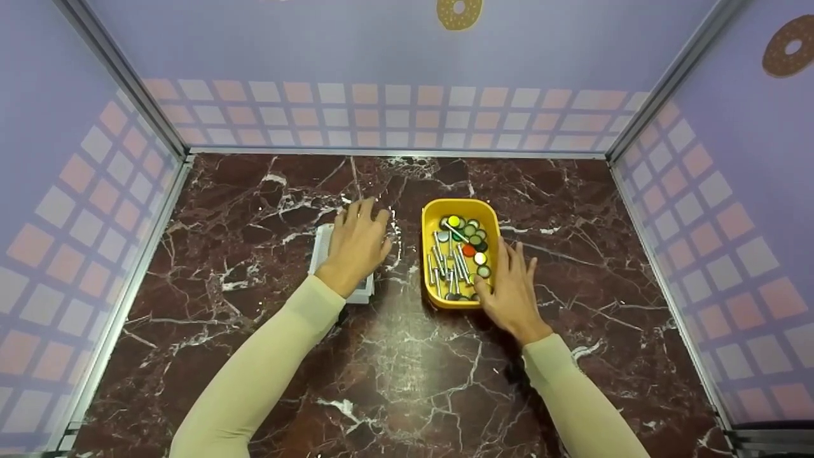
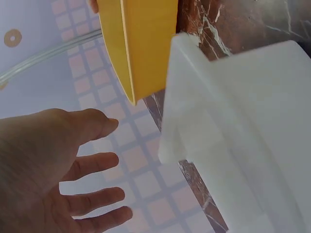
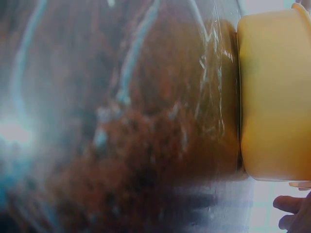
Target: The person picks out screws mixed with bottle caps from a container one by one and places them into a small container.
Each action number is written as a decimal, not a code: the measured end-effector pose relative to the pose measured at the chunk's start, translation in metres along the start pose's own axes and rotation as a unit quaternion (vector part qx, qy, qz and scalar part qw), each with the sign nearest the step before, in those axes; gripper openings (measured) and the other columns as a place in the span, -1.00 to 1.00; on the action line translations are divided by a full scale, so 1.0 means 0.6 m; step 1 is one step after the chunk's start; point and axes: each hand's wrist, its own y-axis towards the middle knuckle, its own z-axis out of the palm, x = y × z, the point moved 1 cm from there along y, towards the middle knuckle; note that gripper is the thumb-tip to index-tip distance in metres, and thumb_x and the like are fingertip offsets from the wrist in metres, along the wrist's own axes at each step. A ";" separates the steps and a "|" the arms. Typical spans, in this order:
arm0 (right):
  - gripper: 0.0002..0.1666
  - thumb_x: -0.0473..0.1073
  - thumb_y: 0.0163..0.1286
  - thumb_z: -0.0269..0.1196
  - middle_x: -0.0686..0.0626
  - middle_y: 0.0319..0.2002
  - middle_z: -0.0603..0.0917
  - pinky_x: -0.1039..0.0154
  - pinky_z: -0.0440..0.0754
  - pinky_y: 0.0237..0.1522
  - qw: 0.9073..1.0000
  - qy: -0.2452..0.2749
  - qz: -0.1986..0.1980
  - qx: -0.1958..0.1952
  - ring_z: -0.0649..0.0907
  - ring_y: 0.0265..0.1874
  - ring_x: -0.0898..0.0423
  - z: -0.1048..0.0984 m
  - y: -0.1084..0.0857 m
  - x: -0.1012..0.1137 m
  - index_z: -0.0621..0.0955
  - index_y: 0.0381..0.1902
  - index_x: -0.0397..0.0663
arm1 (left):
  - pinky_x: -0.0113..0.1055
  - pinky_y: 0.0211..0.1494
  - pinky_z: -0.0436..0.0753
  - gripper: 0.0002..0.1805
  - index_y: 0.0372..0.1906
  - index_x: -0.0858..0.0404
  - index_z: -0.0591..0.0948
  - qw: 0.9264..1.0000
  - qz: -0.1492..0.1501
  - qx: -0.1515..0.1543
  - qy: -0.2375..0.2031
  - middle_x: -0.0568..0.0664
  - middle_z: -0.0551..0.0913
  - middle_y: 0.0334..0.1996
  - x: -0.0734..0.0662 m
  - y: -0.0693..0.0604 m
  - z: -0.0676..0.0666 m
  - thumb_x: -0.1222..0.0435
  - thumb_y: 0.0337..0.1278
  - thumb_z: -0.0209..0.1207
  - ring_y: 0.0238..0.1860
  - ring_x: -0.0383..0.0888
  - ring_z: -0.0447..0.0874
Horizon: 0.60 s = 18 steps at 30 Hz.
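In the head view a yellow bin holds several metal bolts and round discs in green, yellow, red and grey. My right hand is at the bin's right side, its thumb at the near right rim and its fingers along the outer wall. Over a white tray to the left hovers my left hand, covering much of it. The left wrist view has that hand with fingers spread and nothing in them, beside the white tray. Fingertips show below the yellow bin in the right wrist view.
A dark red marbled table lies under both containers, the bin standing right of the tray. Purple panels with pink and white squares and metal edge strips enclose the table at the back and both sides.
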 end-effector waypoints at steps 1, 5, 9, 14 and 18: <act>0.17 0.13 0.61 0.25 -0.49 0.77 0.32 -0.72 -0.15 0.83 1.000 0.001 0.001 0.001 0.09 0.88 -0.55 0.000 0.000 0.000 0.05 0.92 -0.25 | 0.44 0.67 0.60 -0.48 0.46 0.29 0.70 1.000 0.002 0.006 0.001 0.36 0.53 0.66 -0.004 0.002 0.001 0.12 0.61 0.42 0.66 0.43 0.53; 0.16 0.12 0.62 0.24 -0.49 0.77 0.31 -0.72 -0.17 0.83 1.000 0.004 0.002 0.004 0.07 0.89 -0.55 0.000 -0.001 0.000 0.04 0.92 -0.25 | 0.47 0.88 0.28 -0.36 0.62 0.18 0.63 0.999 0.002 0.046 0.009 0.30 0.38 0.80 -0.022 0.013 0.003 0.01 0.66 0.38 0.83 0.38 0.31; 0.15 0.12 0.62 0.24 -0.50 0.76 0.33 -0.73 -0.17 0.82 1.000 0.005 0.000 0.000 0.09 0.88 -0.57 0.002 -0.002 -0.001 0.07 0.91 -0.26 | 0.45 0.95 0.07 -0.27 0.74 0.10 0.54 0.997 0.004 0.079 0.011 0.22 0.25 0.89 -0.044 0.024 0.007 -0.07 0.68 0.35 0.90 0.34 0.17; 0.15 0.12 0.61 0.25 -0.50 0.76 0.33 -0.72 -0.17 0.83 1.000 0.006 0.000 -0.001 0.11 0.87 -0.57 0.001 -0.002 0.000 0.07 0.91 -0.26 | 0.45 0.96 0.03 -0.23 0.78 0.06 0.48 0.995 0.023 0.095 0.010 0.21 0.21 0.90 -0.072 0.036 0.014 -0.10 0.68 0.33 0.91 0.34 0.15; 0.15 0.12 0.61 0.24 -0.50 0.76 0.33 -0.73 -0.16 0.82 1.000 0.002 -0.001 -0.002 0.12 0.87 -0.58 0.000 -0.001 0.000 0.07 0.91 -0.27 | 0.45 0.94 0.14 -0.22 0.78 0.04 0.47 0.994 0.047 0.100 0.019 0.25 0.25 0.88 -0.096 0.046 0.020 -0.10 0.67 0.35 0.88 0.35 0.23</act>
